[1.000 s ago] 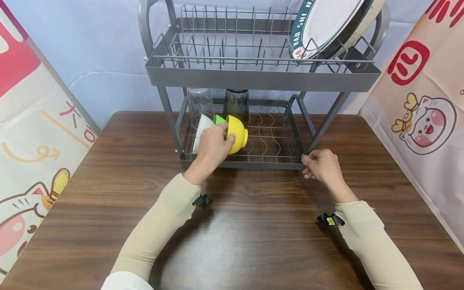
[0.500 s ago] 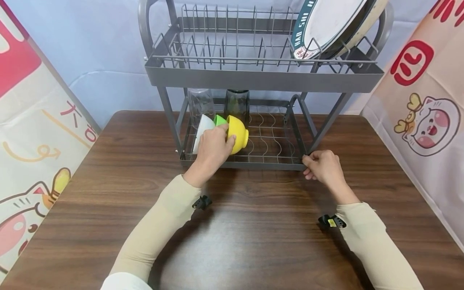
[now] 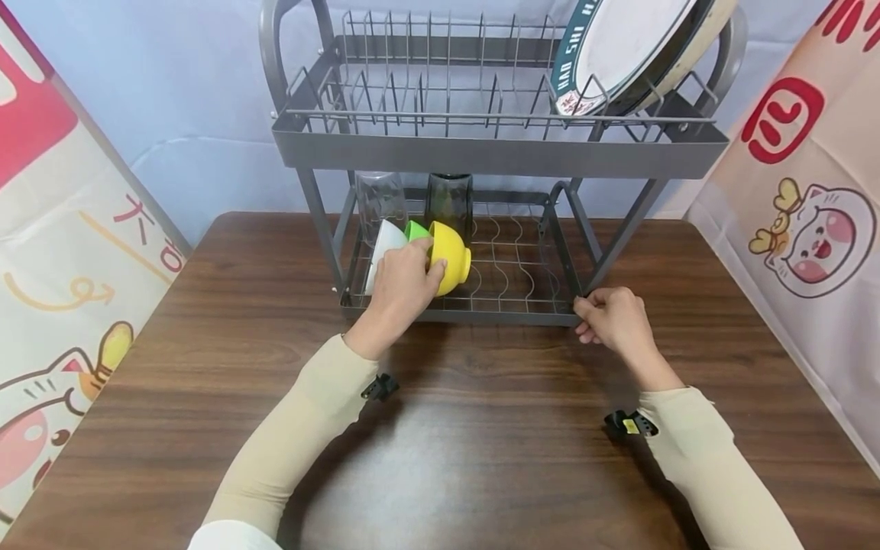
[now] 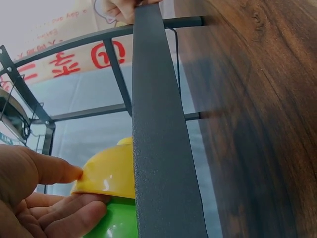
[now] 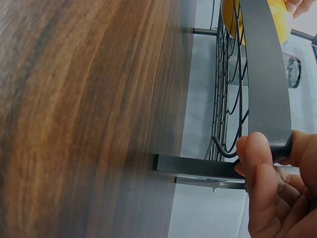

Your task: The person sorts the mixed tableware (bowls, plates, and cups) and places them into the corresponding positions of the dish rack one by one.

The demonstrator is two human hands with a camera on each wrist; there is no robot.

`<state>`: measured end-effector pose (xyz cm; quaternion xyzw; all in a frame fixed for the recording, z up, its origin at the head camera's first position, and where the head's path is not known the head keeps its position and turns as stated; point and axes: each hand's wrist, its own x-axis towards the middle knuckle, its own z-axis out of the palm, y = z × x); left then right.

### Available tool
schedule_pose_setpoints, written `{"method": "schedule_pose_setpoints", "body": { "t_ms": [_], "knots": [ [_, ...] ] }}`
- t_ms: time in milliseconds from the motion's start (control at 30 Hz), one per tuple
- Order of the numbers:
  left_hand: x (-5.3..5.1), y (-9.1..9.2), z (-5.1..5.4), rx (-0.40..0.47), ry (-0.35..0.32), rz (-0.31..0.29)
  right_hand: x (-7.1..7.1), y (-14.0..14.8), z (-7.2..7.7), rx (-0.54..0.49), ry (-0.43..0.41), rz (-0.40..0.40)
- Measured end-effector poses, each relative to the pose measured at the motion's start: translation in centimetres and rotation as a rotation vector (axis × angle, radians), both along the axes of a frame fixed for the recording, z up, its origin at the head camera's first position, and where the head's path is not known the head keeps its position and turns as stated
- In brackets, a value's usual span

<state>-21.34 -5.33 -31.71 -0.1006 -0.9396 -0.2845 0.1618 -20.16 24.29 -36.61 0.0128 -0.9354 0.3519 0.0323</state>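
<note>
My left hand (image 3: 404,276) pinches the rim of a yellow bowl (image 3: 450,260) that stands on its side on the lower tier of a grey dish rack (image 3: 502,156). Thumb and fingers straddle the rim in the left wrist view, where the yellow bowl (image 4: 111,168) touches a green bowl (image 4: 116,218). Left of them a white bowl (image 3: 386,241) also leans on its side, partly behind the hand. My right hand (image 3: 614,317) grips the lower tier's front right corner; in the right wrist view its fingers (image 5: 257,153) curl round the metal frame (image 5: 267,64).
Behind the bowls, a clear glass (image 3: 380,200) and a dark glass (image 3: 449,202) stand on the lower tier. A large plate (image 3: 626,46) with a green patterned rim leans at the upper tier's right end. The rack stands on a wooden table (image 3: 454,443).
Both hands keep their places on the bowl and the rack corner. The head view has shifted very slightly; nothing else has visibly moved.
</note>
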Motion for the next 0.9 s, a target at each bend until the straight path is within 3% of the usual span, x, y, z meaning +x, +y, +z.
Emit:
{"method": "schedule_pose_setpoints", "body": {
  "t_ms": [467,700,900],
  "knots": [
    [0.5,-0.1,-0.3,-0.014,0.029,-0.03,0.1,-0.1,0.0,-0.01,-0.005,0.001],
    [1.0,-0.5,-0.4,-0.085,0.134,-0.043,0.2,-0.2,0.2,-0.008,-0.015,-0.008],
    [1.9,-2.1,-0.9,-0.188,0.246,-0.03,0.3,0.3,0.7,-0.017,-0.068,0.038]
  ]
}}
